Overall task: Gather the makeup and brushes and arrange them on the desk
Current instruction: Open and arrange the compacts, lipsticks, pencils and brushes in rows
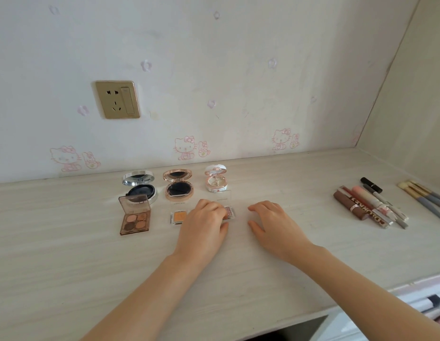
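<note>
My left hand (204, 222) grasps the small pink eyeshadow pot (229, 212), fingers curled over its top and thumb at its near edge; its clear lid stands open behind my knuckles. My right hand (270, 222) lies just beside it on the worktop (66, 254), fingers loosely bent, released and holding nothing.

The pot sits in the front row, right of an orange eyeshadow pot (178, 216) and a brown four-pan palette (135, 216). All three are open. Behind them, near the wall, three round compacts stand open in a line: a silver compact (139, 187), a rose-gold compact (178, 184) and a white compact (216, 179).

Well apart to my right, the lip tubes and pencils (361, 205) lie side by side. The brushes (423, 195) lie just beyond them by the side wall.
</note>
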`<control>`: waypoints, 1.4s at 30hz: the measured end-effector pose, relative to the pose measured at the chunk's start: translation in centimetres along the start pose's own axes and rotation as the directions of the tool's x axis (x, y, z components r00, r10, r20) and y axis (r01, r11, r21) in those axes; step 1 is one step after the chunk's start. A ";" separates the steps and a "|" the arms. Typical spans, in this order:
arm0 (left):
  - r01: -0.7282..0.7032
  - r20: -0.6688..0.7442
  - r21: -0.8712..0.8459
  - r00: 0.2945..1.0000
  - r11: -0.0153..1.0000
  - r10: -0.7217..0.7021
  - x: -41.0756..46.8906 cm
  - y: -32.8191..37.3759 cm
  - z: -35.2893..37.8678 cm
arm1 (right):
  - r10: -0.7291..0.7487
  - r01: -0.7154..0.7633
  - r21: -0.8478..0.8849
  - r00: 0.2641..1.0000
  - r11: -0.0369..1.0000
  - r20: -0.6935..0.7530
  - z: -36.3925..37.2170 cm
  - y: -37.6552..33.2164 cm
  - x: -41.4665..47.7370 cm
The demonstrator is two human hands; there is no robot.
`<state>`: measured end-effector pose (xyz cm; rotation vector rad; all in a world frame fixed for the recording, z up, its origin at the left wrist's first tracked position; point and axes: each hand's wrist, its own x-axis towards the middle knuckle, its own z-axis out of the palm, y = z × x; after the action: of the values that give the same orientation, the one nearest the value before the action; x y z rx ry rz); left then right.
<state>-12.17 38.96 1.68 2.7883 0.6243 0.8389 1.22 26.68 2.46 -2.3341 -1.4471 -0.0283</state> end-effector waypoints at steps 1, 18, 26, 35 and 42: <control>-0.005 0.001 -0.018 1.000 1.000 0.005 0.0 0.4 0.2 | 0.010 -0.010 0.000 1.000 1.000 -0.004 -0.4 0.5 -0.5; -0.082 0.279 -0.281 0.947 0.956 0.163 6.3 14.1 7.3 | 0.257 -0.288 -0.091 0.933 0.953 -0.251 -8.0 13.7 -9.5; 0.018 0.372 -0.332 0.921 0.943 0.113 12.8 17.4 10.3 | 0.304 -0.356 -0.152 0.909 0.922 -0.284 -9.1 16.4 -8.1; 0.113 0.399 -0.413 0.915 0.904 0.068 14.9 18.9 13.7 | 0.295 -0.341 -0.204 0.928 0.918 -0.227 -8.3 17.7 -6.2; 0.072 0.347 -0.427 0.934 0.901 0.090 14.6 18.5 14.4 | 0.258 -0.320 -0.254 0.934 0.913 -0.249 -7.8 18.2 -6.1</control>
<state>13.23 28.24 1.92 2.4363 0.3111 0.3829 15.54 11.75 2.54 -2.6658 -1.0386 -0.4215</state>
